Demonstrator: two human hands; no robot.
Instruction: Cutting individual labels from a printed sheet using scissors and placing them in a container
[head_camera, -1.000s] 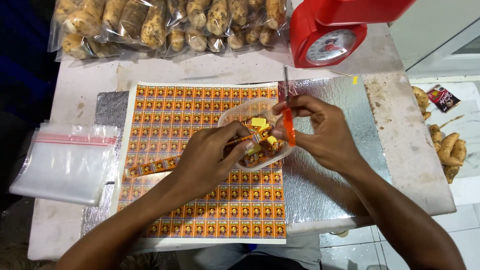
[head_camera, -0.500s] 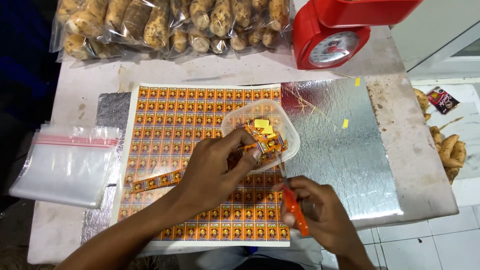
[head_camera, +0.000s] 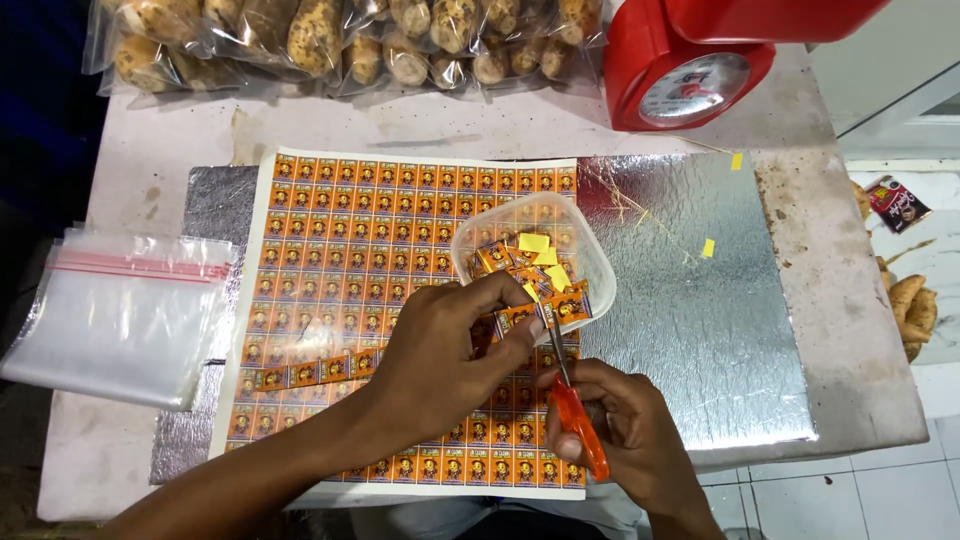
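Left hand pinches one end of a strip of orange labels between thumb and fingertips; the strip trails off past its wrist side, lying flat on the printed sheet of orange labels. Right hand is closed round the orange handles of a pair of scissors, just beside the left hand on its thumb side, with the thin blades pointing away from the person and reaching the pinched end of the strip; whether the blades are parted cannot be told. Against the frame half a second earlier, the right hand has drawn closer to the left and the blades now meet the strip at the left fingertips; a second ago that hand was raised over the tub. Directly beyond both hands, touching the left fingertips' edge, sits a clear plastic tub holding cut orange labels and a few yellow scraps. Under everything lies a silver foil board, extending beyond the right hand. Well beyond the left hand's outer side lies a stack of clear zip bags. Far ahead of the hands stand bagged tubers and a red dial scale.
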